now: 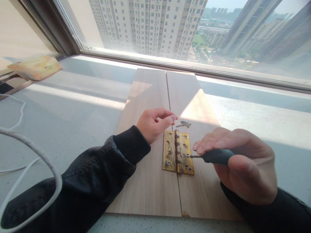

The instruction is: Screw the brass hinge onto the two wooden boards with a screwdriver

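A worn brass hinge (170,152) lies opened flat across the seam between two wooden boards (148,94). My right hand (252,168) is closed around the dark handle of a screwdriver (217,156). Its tip meets a screw in the hinge's right leaf. Screw heads also sit in the bottom holes of both leaves. Just above the hinge, my left hand (155,123) has thumb and forefinger pinched together; whatever may be between them is too small to make out. Several loose screws (186,124) rest on the right board beside those fingertips.
The boards lie on a pale speckled sill (97,94) below a large window (150,29). At the far left is a yellowish soft packet (36,67). A white cable (52,168) loops over my left sleeve.
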A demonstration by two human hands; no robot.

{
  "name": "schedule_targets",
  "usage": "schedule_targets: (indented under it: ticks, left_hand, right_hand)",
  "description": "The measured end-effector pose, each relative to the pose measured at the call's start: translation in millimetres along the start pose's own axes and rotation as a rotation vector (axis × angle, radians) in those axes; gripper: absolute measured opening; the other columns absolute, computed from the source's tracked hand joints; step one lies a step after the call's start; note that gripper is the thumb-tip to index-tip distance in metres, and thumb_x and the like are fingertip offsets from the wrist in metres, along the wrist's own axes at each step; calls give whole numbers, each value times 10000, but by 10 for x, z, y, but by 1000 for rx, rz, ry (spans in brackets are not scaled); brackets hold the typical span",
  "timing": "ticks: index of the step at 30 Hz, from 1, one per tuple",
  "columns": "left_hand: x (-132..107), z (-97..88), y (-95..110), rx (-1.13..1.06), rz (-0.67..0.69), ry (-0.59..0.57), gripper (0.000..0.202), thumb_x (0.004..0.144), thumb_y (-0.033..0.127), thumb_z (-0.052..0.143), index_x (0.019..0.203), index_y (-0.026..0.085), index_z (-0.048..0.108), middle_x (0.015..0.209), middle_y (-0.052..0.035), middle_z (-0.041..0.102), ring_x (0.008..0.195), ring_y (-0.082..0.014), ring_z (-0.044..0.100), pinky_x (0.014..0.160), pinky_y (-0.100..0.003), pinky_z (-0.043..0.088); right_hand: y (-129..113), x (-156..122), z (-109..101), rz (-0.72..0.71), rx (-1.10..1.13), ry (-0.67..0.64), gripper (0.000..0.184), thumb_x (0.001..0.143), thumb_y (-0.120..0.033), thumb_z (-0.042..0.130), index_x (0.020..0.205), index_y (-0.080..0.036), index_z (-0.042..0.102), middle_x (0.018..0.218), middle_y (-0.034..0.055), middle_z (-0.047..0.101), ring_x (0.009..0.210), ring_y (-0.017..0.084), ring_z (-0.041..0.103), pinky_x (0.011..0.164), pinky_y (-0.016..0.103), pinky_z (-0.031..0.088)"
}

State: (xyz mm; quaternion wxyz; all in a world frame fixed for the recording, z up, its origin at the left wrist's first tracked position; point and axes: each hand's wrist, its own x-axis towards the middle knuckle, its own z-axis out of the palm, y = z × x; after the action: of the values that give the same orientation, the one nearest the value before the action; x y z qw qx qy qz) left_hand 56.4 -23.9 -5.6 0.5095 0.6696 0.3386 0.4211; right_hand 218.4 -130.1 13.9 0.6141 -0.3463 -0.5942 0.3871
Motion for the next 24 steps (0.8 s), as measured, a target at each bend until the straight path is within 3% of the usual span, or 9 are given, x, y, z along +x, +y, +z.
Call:
schedule_targets:
  ticks: [4, 9, 13, 15, 18, 21, 24]
  left_hand:
    - [-10, 6, 11, 9, -4, 1, 180, 754, 268, 570, 754, 123, 676, 665, -37, 664, 646, -122, 579, 621, -253, 464]
    - [-10, 6, 15, 32, -10, 1, 179, 756, 268, 565, 758, 128, 677, 667, -38, 663, 667, -128, 589, 636, -257, 469]
    - [-7, -1, 10, 32, -5, -10, 182, 761, 270, 567, 765, 127, 679, 674, -39, 663, 666, -128, 593, 632, -255, 472]
    - [-6, 0, 9, 33, -8, -10, 177, 763, 265, 567, 760, 129, 679, 674, -38, 662, 676, -131, 595, 641, -258, 476]
    - [-4, 4, 5, 32, -10, -12, 173, 766, 259, 566, 760, 130, 680, 677, -38, 663, 683, -132, 596, 651, -260, 479]
    - [1, 6, -5, 28, -3, -17, 176, 767, 260, 568, 767, 126, 682, 678, -38, 663, 672, -129, 592, 660, -263, 477]
    - [7, 5, -11, 23, -9, -19, 182, 769, 266, 569, 776, 123, 683, 684, -42, 663, 672, -131, 595, 674, -270, 479]
  right_hand:
    - [2, -6, 50, 68, 81, -114, 228, 878, -374, 493, 948, -213, 639, 721, 29, 602, 651, 177, 578, 602, 384, 472]
    - [-61, 2, 124, 201, 189, -128, 374, 926, -421, 325, 858, -241, 646, 529, -24, 417, 491, 116, 410, 473, 290, 351]
    - [-105, 42, 86, 303, 220, -149, 470, 804, -676, 390, 824, -250, 588, 472, -61, 338, 418, 95, 289, 442, 276, 294]
    - [-93, 62, 72, 299, 247, -159, 379, 751, -629, 533, 805, -253, 521, 501, -67, 366, 417, 91, 284, 424, 263, 283]
    - [-43, 75, 80, 208, 258, -115, 240, 744, -427, 631, 748, -231, 493, 609, -42, 428, 469, 94, 388, 425, 252, 302]
    - [-16, 80, 108, 159, 246, -90, 275, 761, -470, 618, 720, -204, 555, 641, -23, 465, 485, 90, 442, 428, 253, 327]
    - [-90, 106, 136, 203, 227, -92, 374, 847, -503, 477, 655, -198, 575, 514, -22, 431, 448, 97, 421, 406, 256, 330]
